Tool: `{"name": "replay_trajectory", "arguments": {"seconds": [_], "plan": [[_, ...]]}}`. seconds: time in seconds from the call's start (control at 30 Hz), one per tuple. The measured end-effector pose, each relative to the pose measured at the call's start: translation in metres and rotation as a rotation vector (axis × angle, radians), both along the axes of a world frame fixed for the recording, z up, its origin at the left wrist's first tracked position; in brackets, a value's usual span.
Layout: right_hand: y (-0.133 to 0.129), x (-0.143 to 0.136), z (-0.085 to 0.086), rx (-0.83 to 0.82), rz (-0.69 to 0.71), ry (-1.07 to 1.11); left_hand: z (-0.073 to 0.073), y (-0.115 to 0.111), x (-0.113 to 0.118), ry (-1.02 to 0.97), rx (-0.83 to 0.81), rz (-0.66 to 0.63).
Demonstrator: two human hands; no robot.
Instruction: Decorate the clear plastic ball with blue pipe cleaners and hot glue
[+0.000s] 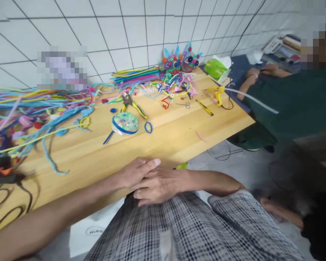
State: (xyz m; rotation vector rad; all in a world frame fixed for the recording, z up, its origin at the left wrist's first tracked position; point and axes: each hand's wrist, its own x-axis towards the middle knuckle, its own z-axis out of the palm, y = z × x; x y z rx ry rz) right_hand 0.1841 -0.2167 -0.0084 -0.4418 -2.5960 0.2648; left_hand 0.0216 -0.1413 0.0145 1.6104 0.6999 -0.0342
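My left hand [137,170] and my right hand [157,188] rest together at the front edge of the wooden table [179,137], overlapping, fingers stretched flat and holding nothing. The left forearm comes in from the lower left, the right from the right above my plaid-clad lap [184,228]. The nearest craft piece is a round green disc with a blue rim [125,123], lying farther up the table with a blue ring [148,127] beside it.
Loose pipe cleaners [29,108] cover the table's left and a bundle [136,76] lies by the tiled wall. Pliers [133,103], scissors [184,105], a yellow knife [204,107], a glue gun [218,95] and two figures [182,61] lie beyond. A co-worker in green [288,101] sits right.
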Motion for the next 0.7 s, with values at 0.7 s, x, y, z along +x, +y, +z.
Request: {"name": "replay_trajectory", "arguments": {"seconds": [0.7], "plan": [[0.069, 0.273, -0.047, -0.301, -1.393, -0.115, 0.0, 0.011, -0.092, -0.062, 0.483, 0.311]]}}
